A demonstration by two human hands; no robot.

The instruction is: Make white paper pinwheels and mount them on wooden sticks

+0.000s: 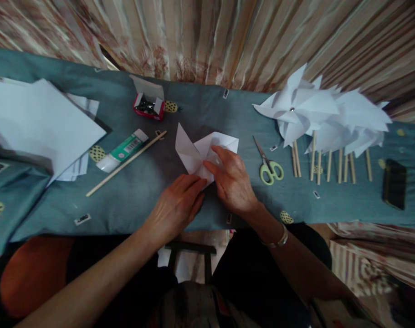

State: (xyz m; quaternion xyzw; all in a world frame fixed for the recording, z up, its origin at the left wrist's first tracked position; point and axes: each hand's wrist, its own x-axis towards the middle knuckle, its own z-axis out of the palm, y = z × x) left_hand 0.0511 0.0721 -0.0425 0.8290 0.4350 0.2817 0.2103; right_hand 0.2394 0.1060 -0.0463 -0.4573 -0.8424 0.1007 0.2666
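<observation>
A white paper pinwheel [190, 150], partly folded, lies in front of me on the cloth, with one point standing up at its left. My left hand [178, 200] has its fingers closed on the lower edge of the paper. From the right, my right hand [233, 182] grips the pinwheel near its middle, thumb and fingers pressing a folded flap. The fingers cover part of the paper's centre and lower corner. Left of the pinwheel lie a thin wooden stick [125, 165] and a green and white glue tube [122, 150].
Beyond the tube stands an open red box [149, 114] of small metal pieces. White paper sheets [57, 127] are stacked at the left. To the right are green-handled scissors [269, 168], several finished pinwheels [316, 109] on sticks and a dark phone [394, 184]. A curtain [207, 41] hangs behind.
</observation>
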